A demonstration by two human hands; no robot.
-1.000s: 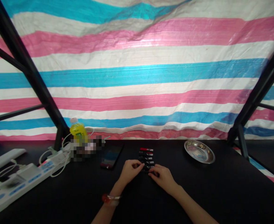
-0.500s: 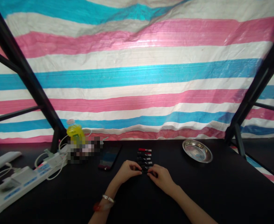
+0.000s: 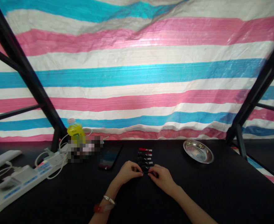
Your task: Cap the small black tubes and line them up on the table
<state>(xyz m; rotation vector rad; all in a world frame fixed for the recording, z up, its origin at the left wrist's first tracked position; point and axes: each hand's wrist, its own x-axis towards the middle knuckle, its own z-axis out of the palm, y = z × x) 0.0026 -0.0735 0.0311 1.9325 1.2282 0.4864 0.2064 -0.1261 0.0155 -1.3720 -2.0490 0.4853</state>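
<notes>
Several markers lie crosswise in a column on the black table [image 3: 197,193]: a red marker [image 3: 145,150] is farthest away, with black markers [image 3: 145,159] nearer me. My left hand [image 3: 130,171] is closed, thumb and fingers pinching at the left end of the nearest black marker [image 3: 146,167]. At its right end my right hand [image 3: 161,177] is closed in a similar pinch. The fingertips partly cover this nearest marker, and its dark body blends into the table. A silver bracelet and a reddish bangle circle my left wrist.
A shallow metal dish [image 3: 198,151] stands to the right. On the left lie a dark phone [image 3: 110,158], a white power strip [image 3: 15,194] with cables, and a bottle of yellow liquid [image 3: 75,130]. A striped sheet [image 3: 137,74] hangs behind, between black frame posts [image 3: 31,84].
Both hands stay at the near end of the marker column, almost unmoved. The view has shifted very slightly; the markers lie as before.
</notes>
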